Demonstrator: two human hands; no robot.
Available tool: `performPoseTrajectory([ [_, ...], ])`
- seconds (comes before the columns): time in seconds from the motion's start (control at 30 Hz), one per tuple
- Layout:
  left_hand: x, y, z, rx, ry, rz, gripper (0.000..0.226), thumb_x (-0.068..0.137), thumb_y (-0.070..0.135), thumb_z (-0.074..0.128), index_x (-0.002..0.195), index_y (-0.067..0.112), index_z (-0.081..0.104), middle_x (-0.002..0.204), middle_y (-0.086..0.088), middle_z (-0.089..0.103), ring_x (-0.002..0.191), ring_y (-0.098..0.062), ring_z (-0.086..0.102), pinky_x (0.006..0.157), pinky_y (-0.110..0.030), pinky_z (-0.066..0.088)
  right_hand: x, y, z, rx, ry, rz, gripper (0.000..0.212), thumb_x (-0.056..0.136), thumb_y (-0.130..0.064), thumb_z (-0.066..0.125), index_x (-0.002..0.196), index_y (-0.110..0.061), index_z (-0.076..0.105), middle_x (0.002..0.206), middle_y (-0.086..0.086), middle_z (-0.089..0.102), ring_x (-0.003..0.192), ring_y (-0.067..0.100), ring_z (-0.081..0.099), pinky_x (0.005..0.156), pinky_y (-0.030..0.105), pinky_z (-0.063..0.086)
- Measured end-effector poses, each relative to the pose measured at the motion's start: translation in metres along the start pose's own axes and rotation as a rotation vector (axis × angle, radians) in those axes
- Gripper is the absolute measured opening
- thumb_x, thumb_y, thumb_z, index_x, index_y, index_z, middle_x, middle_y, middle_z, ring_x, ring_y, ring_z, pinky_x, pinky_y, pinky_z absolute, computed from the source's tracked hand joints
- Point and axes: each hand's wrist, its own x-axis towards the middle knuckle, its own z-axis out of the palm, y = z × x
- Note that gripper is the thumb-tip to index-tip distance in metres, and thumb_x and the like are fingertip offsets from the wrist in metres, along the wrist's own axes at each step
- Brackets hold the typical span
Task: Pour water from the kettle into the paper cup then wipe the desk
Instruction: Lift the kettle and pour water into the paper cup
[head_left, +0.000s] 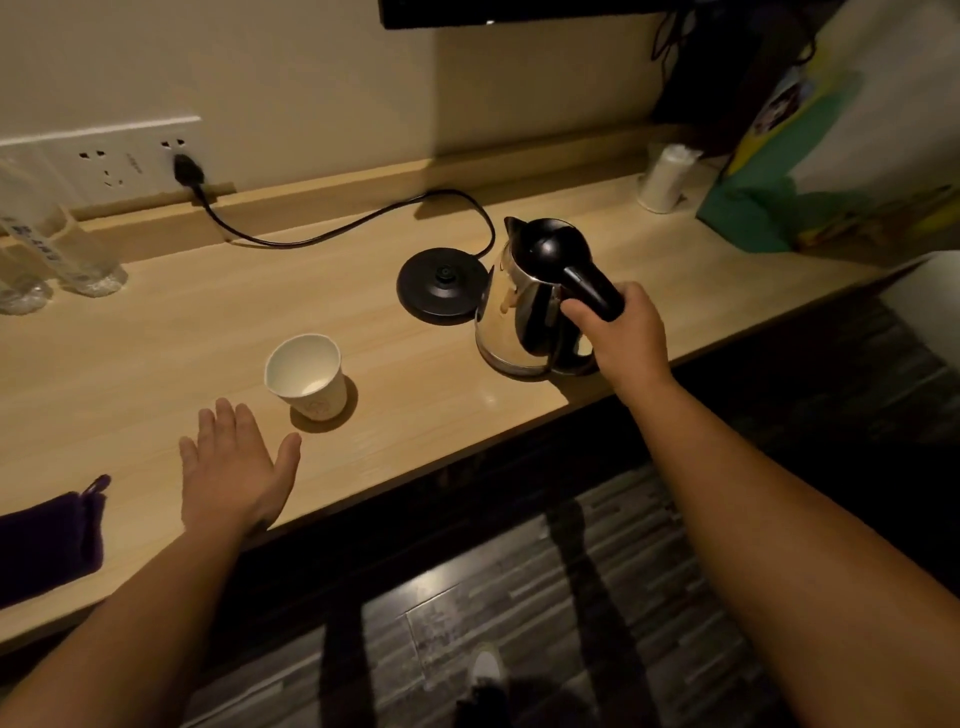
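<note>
Head view: wooden desk (156, 338), right hand (628, 332) gripping kettle (524, 306), left hand (234, 462) spread.

paper cup (305, 383) on desk (156, 338), left of kettle (530, 306); base (441, 285) behind.

we can't read any text here, paper cup (307, 383) carries a faint printed emblem too blurred to make out, bottles (57, 249) at far left show dark label marks, also illegible
</note>
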Motion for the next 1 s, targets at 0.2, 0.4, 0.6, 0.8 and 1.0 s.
performPoseTrajectory([
  [0.2, 0.0, 0.003, 0.0, -0.021, 0.009, -0.004, 0.081, 0.092, 0.063, 0.018, 0.147, 0.003, 0.019, 0.159, -0.018, 0.012, 0.146, -0.034, 0.005, 0.116, -0.054, 0.01, -0.005, -0.007, -0.012, 0.089, 0.028, -0.046, 0.034, 0.071, -0.048, 0.073, 0.095, -0.032, 0.056, 0.091, -0.011, 0.061, 0.077, -0.003, 0.06, 0.056, 0.013, 0.041],
  [0.4, 0.0, 0.002, 0.002, -0.025, -0.023, -0.021, 0.085, 0.091, 0.065, 0.012, 0.151, 0.006, 0.01, 0.161, -0.014, 0.003, 0.147, -0.03, -0.003, 0.118, -0.051, 0.004, -0.009, -0.049, -0.027, 0.023, -0.118, -0.221, 0.032, 0.069, -0.046, 0.075, 0.092, -0.034, 0.058, 0.088, -0.009, 0.063, 0.08, 0.006, 0.061, 0.061, 0.024, 0.046],
  [0.6, 0.002, -0.001, 0.007, -0.019, -0.027, -0.035, 0.089, 0.087, 0.07, 0.002, 0.152, 0.009, 0.002, 0.161, -0.011, -0.004, 0.147, -0.027, -0.009, 0.118, -0.049, -0.001, -0.013, -0.103, -0.003, -0.19, -0.385, -0.385, 0.036, 0.069, -0.04, 0.079, 0.097, -0.034, 0.057, 0.089, -0.014, 0.059, 0.084, 0.001, 0.055, 0.066, 0.021, 0.042],
  [0.8, 0.005, -0.004, 0.012, -0.053, -0.023, -0.043, 0.09, 0.085, 0.071, 0.0, 0.152, 0.011, 0.001, 0.161, -0.01, -0.005, 0.146, -0.026, -0.011, 0.118, -0.048, -0.005, -0.017, -0.152, 0.027, -0.387, -0.594, -0.506, 0.033, 0.063, -0.044, 0.078, 0.086, -0.043, 0.055, 0.087, -0.013, 0.061, 0.081, 0.003, 0.057, 0.061, 0.022, 0.044],
  [1.0, 0.005, -0.005, 0.014, -0.067, -0.018, -0.041, 0.091, 0.084, 0.071, -0.003, 0.152, 0.011, 0.0, 0.161, -0.01, -0.007, 0.146, -0.026, -0.014, 0.117, -0.048, -0.006, -0.02, -0.183, 0.043, -0.58, -0.704, -0.622, 0.038, 0.056, -0.053, 0.072, 0.089, -0.041, 0.058, 0.087, -0.016, 0.06, 0.078, 0.003, 0.056, 0.056, 0.02, 0.042],
])
